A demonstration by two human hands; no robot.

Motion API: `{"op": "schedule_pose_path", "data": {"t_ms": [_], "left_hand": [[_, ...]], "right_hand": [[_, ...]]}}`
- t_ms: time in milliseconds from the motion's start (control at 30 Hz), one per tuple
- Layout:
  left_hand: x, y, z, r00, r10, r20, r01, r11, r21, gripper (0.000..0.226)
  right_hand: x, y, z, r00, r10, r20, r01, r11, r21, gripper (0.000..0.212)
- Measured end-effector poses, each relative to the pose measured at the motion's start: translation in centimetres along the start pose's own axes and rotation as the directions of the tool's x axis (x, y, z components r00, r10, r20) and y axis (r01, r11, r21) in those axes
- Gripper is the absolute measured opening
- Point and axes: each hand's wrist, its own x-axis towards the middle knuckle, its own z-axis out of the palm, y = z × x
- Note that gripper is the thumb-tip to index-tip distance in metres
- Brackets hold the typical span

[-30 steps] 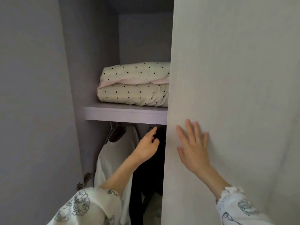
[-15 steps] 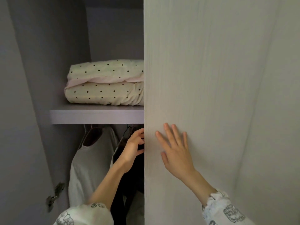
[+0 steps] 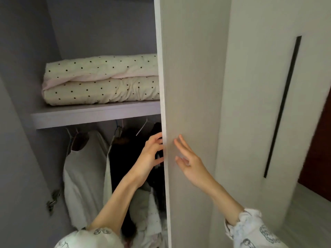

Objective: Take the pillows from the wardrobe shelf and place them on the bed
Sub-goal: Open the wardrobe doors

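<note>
Grey wardrobe shelf (image 3: 93, 114) holds the spotted pillows (image 3: 102, 81), half hidden by the door (image 3: 189, 104). Her left hand (image 3: 148, 154) curls round its edge; her right hand (image 3: 189, 161) hovers open, empty. Swing it fully clear first.

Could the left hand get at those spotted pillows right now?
Probably yes: the left hand is at the door edge, below the shelf, and the spotted pillows' left part lies uncovered above it.

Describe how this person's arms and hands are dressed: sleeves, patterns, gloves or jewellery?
Both hands, left hand and right hand, are bare, with no gloves, rings or watch visible. Forearms are uncovered. The pushed-up sleeves are white, printed with grey outline drawings, and the right cuff is gathered.
</note>
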Motion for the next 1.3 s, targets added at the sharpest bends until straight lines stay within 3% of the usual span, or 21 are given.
{"op": "schedule_pose_path", "data": {"t_ms": [367, 567, 800, 933, 1067, 1167, 1300], "left_hand": [[-3.3, 2.8, 9.6, 0.995, -0.066, 0.068, 0.060, 0.994, 0.088, 0.036], [-3.8, 5.0, 19.3, 0.997, -0.055, -0.060, 0.054, 0.998, -0.019, 0.030], [-2.3, 5.0, 28.2, 0.993, -0.076, 0.088, 0.081, 0.995, -0.063, 0.027], [-0.6, 4.5, 30.9, 0.982, -0.099, 0.160, 0.111, 0.992, -0.063, 0.025], [0.8, 3.8, 32.4, 0.963, -0.142, 0.230, 0.156, 0.987, -0.047, 0.037], [1.3, 3.6, 32.4, 0.955, -0.158, 0.253, 0.158, 0.987, 0.020, 0.043], [1.6, 3.5, 29.7, 0.976, -0.142, 0.167, 0.125, 0.986, 0.107, 0.039]], "right_hand": [[-7.5, -0.9, -8.9, 0.984, 0.170, 0.052, -0.176, 0.975, 0.137, 0.051], [-11.2, -0.5, -15.2, 0.977, 0.208, 0.041, -0.212, 0.970, 0.122, 0.051], [-14.9, 0.5, -23.5, 0.951, 0.299, 0.078, -0.309, 0.918, 0.248, 0.056], [-16.1, 1.2, -26.5, 0.941, 0.336, 0.030, -0.330, 0.899, 0.288, 0.054], [-17.2, 1.9, -28.0, 0.929, 0.363, -0.064, -0.338, 0.908, 0.249, 0.049], [-17.2, 1.9, -27.6, 0.927, 0.340, -0.158, -0.328, 0.940, 0.096, 0.046], [-15.8, 1.9, -25.2, 0.936, 0.247, -0.253, -0.261, 0.965, -0.023, 0.044]]}}
